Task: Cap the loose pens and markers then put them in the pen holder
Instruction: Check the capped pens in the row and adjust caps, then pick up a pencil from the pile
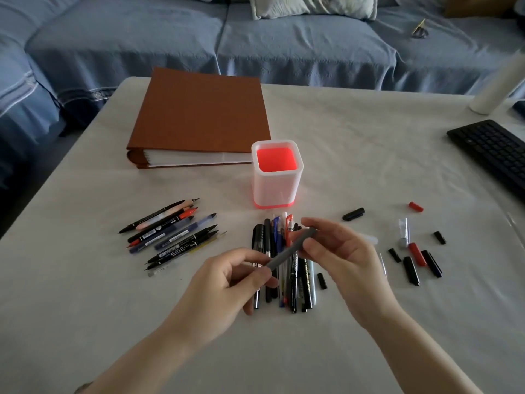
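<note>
A grey pen (292,248) is held slanted above the table, my left hand (227,282) gripping its lower end and my right hand (338,251) pinching its upper end. Under it lies a pile of capped pens (284,280). Several uncapped pens and markers (170,234) lie in a row to the left. Loose caps (417,260), black and red, are scattered at the right, with one black cap (353,214) and one red cap (416,206) farther back. The white pen holder (277,191), red inside and holding nothing, stands behind the pile.
A brown binder (199,115) lies behind the holder at the left. A black keyboard (494,152) sits at the right edge, a white roll (497,83) behind it. A blue sofa (255,38) runs along the table's far side.
</note>
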The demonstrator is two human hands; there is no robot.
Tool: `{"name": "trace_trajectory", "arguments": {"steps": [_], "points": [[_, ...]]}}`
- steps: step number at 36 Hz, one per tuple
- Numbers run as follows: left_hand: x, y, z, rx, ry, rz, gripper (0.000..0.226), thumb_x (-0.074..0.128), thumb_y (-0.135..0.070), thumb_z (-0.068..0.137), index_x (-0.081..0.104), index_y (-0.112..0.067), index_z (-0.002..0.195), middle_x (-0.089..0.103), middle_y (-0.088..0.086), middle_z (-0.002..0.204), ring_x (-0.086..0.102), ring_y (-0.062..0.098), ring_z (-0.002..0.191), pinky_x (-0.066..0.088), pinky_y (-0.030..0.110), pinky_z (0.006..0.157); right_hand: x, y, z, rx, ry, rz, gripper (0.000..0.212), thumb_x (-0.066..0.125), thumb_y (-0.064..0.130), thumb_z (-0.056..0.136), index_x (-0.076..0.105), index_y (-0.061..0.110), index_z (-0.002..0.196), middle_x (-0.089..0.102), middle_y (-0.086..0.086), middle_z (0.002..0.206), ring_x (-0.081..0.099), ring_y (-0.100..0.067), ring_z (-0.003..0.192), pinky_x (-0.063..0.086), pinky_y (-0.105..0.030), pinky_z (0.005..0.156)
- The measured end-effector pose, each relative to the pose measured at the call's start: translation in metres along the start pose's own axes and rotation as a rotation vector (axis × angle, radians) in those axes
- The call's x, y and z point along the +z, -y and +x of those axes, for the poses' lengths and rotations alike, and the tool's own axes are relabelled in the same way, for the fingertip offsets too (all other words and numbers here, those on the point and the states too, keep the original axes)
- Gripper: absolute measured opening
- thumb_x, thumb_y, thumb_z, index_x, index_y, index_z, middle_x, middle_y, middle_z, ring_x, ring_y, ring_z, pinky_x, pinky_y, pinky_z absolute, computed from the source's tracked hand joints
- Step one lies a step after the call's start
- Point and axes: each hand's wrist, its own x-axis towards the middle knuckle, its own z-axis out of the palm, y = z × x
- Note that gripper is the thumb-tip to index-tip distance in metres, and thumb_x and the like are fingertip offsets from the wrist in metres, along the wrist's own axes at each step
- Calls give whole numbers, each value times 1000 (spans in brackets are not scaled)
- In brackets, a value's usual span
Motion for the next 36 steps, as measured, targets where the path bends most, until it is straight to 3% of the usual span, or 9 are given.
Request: {"name": "trace_trajectory", "arguments": {"steps": [5, 10, 18, 24, 26, 29, 31, 34, 36], "points": [[0, 0, -2, 35, -28, -24, 6, 61, -7, 82, 65, -10, 85, 73, 7, 73, 46, 11, 40, 33, 10, 39, 2, -3, -3, 23, 3, 19, 25, 52, -10, 83, 65, 9, 92, 75, -1, 82, 69, -11, 84, 55, -20, 76], [0, 8, -4, 48, -97, 34, 5, 65, -14, 78, 70, -16, 80, 54, 3, 40, 40, 4, 32, 30, 9, 40, 10, -9, -9, 43, -14, 42, 22, 55, -8, 81, 65, 9, 92, 75, 0, 78, 69, -8, 77, 53, -16, 70], [4, 14, 2, -21, -195, -11, 7, 68, -8, 78, 72, -13, 74, 46, -2, 34, 34, 7, 31, 27, 11, 36, 29, -23, -7, 27, -148, 53, 25, 62, -1, 79, 64, 14, 99, 74, 0, 72, 70, -10, 74, 55, -19, 71], [2, 17, 8, -118, -216, -127, 16, 68, -5, 76, 73, -16, 66, 50, 14, 50, 34, 14, 35, 22, 13, 35, 35, -25, -4, 30, -156, 52, 25, 61, 1, 80, 64, 19, 98, 73, -2, 68, 69, -13, 72, 56, -29, 80], [1, 19, 8, -128, -208, -126, 16, 68, -4, 76, 73, -15, 65, 49, 12, 49, 33, 13, 34, 21, 13, 35, 36, -27, -4, 50, -165, 78, 24, 60, 0, 81, 64, 16, 97, 73, -3, 67, 69, -16, 71, 56, -33, 81], [1, 19, 6, -93, -186, -47, 14, 68, -7, 77, 73, -18, 68, 43, -5, 35, 31, 9, 33, 23, 14, 35, 37, -30, -5, 80, -182, 141, 22, 58, -3, 82, 64, 13, 96, 72, -5, 67, 69, -18, 69, 58, -31, 77], [1, 18, 4, -32, -180, 30, 12, 68, -12, 77, 73, -20, 70, 44, -5, 34, 31, 7, 34, 24, 14, 38, 39, -34, -6, 86, -166, 134, 24, 56, -2, 84, 61, 15, 100, 72, -5, 69, 69, -18, 70, 57, -28, 72], [-2, 19, 5, 43, -169, 133, 8, 66, -17, 80, 71, -18, 74, 55, -4, 41, 41, 3, 35, 31, 11, 41, 45, -37, -5, 84, -124, 39, 35, 57, -3, 84, 53, 24, 106, 70, -4, 71, 67, -13, 69, 55, -20, 67], [-5, 23, 5, 49, -172, 179, 14, 61, -24, 84, 68, -17, 74, 63, 4, 54, 51, 8, 42, 41, 18, 45, 46, -37, 0, 82, -130, -26, 39, 57, -3, 84, 51, 24, 112, 68, -6, 74, 67, -15, 72, 57, -25, 71]]}}
